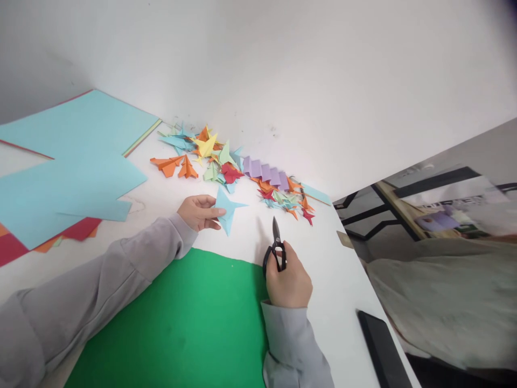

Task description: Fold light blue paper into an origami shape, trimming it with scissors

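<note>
a light blue, pointed piece of folded paper (228, 209) is held above the white tabletop (331, 269); take it as the clock's centre. at nine o'clock the left hand (200, 212) pinches its near edge, thumb on top and fingers beneath. the piece looks very light, crisp along its creases and easily bent at its slender tips, so the layered body seems the safest place to grip, with little pressure.

at four o'clock the right hand (291, 277), well apart from the left, is closed around the handles of black-handled metal scissors (276, 231), blades together and pointing towards twelve. these are probably rigid and heavier, best held by the loops.

a smooth green sheet (181, 323) lies towards seven. multicoloured folded paper pieces (205, 144) heap up at eleven, a pleated purple paper strip (264, 172) sits past one, and large light blue paper sheets (92, 178) spread towards ten.
</note>
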The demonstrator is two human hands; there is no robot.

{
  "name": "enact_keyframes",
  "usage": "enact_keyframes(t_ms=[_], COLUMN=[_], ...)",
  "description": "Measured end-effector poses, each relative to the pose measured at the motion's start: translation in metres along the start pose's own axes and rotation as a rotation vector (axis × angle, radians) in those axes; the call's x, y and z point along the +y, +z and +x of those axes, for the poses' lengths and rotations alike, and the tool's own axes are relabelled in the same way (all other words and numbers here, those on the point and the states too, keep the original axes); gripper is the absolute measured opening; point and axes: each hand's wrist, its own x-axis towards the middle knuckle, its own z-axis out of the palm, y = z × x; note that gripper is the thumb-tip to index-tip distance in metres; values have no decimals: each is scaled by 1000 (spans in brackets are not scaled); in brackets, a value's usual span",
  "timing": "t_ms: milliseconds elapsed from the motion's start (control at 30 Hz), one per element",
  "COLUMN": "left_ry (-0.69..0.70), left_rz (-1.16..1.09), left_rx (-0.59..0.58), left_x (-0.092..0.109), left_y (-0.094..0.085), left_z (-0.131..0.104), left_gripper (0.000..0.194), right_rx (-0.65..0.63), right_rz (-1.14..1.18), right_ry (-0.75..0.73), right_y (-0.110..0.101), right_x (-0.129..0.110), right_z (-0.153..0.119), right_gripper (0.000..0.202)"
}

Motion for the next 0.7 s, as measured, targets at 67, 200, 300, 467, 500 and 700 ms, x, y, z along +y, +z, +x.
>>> enact_keyframes(t_ms=[67,200,300,467,500,700], left_ry=[-29,-61,-59,-96,-99,-136], left_rz=[0,-5,-3,1,-2,19], left_rx=[-41,-89,-100,-130,-132,-158], left_x=[1,1,0,0,0,2], left_y=[0,-1,-2,-4,-4,-5], left_z=[-1,-1,0,1,1,2], left_gripper=[36,34,33,32,32,33], right_rx=[-27,4,-20,-30,-25,-33], right_rz=[-167,-371,-454,-503,-502,-452], right_ry=[-142,-197,-178,-153,-152,-130], right_y=[6,10,8,8,8,3], right_x=[9,18,21,21,20,14], right_z=[5,10,11,9,9,10], right_gripper=[40,40,36,33,33,27])
